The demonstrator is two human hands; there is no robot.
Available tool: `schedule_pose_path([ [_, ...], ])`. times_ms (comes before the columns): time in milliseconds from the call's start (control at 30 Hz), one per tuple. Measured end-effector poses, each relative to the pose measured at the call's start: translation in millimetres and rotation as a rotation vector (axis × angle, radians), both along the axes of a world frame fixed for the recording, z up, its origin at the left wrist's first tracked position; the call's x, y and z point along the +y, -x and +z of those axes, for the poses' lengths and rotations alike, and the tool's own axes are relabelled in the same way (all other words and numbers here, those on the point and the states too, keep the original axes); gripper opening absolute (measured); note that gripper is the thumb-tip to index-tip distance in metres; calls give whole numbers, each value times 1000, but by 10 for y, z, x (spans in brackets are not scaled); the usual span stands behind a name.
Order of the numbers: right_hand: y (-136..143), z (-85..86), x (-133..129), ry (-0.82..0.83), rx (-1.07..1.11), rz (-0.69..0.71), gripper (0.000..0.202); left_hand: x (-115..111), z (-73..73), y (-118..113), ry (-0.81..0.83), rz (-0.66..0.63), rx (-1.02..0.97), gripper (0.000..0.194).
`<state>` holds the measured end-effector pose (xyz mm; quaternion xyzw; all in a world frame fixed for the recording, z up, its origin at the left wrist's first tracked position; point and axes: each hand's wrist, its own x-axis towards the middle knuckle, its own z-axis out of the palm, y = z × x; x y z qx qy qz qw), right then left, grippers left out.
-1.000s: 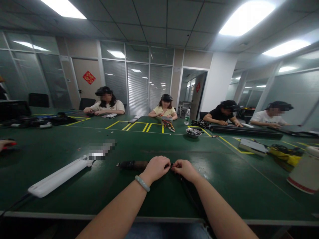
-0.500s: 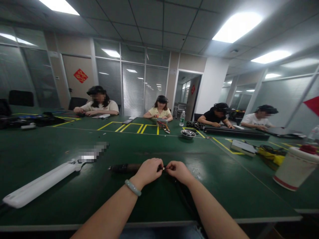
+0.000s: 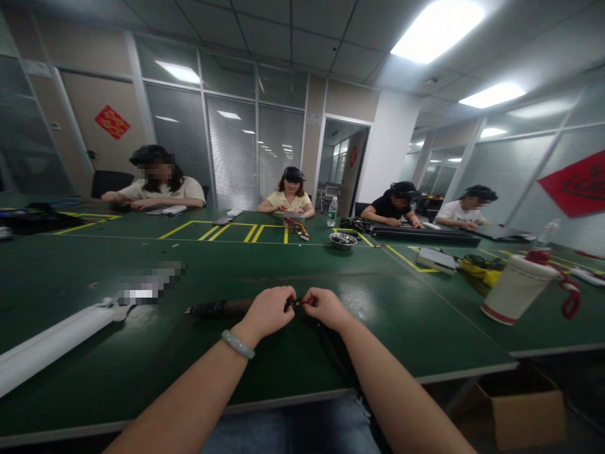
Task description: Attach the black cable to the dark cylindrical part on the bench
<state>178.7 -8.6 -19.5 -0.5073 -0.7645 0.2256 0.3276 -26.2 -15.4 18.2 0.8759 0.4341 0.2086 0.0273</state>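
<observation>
My left hand (image 3: 273, 310), with a pale bangle on its wrist, is closed at the right end of a dark cylindrical tool (image 3: 229, 308) lying on the green table (image 3: 189, 372). The tool's narrow tip points left. Facing it, my right hand (image 3: 326, 308) pinches something small beside a tiny shiny part (image 3: 297, 303) between the two hands. Fingers hide most of what each holds. A dark cable (image 3: 333, 347) runs from near my right hand down to the table's front edge.
A long white device (image 3: 57, 340) lies at the left. At the right stand a white cup (image 3: 517, 290) and, behind it, a yellow item (image 3: 482, 271). A metal bowl (image 3: 343, 241) and a bottle (image 3: 333, 212) are farther back. Several people sit across the table.
The view has shifted to the right, so the hands and table items appear farther left. A cardboard box shows at lower right. Both hands remain close together at the tool's end.
</observation>
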Motion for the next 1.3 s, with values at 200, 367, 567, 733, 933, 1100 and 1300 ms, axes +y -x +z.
schedule_pose_path([
  [200, 5, 12, -18, -24, -34, 4, 9, 18, -47, -21, -10, -12, -19, 17],
  [367, 6, 13, -12, -33, -58, -2, 9, 23, -39, -4, 13, -25, -25, 19],
  [567, -3, -1, -8, -40, -62, 5, 9, 33, -46, -12, -2, -55, 17, 11],
  [733, -1, 10, -15, -45, -84, -12, 9, 32, -59, -35, -17, -41, 42, 7],
  [933, -10, -9, 3, -43, -75, -4, 9, 40, -70, -37, -8, -41, 50, 10],
  [1100, -16, -40, 21, -47, -82, -8, 10, 55, -79, -36, -8, -42, 66, 8],
  [1300, -15, -59, 30, -54, -80, -22, 10, 45, -79, -48, -10, -30, 67, 7],
])
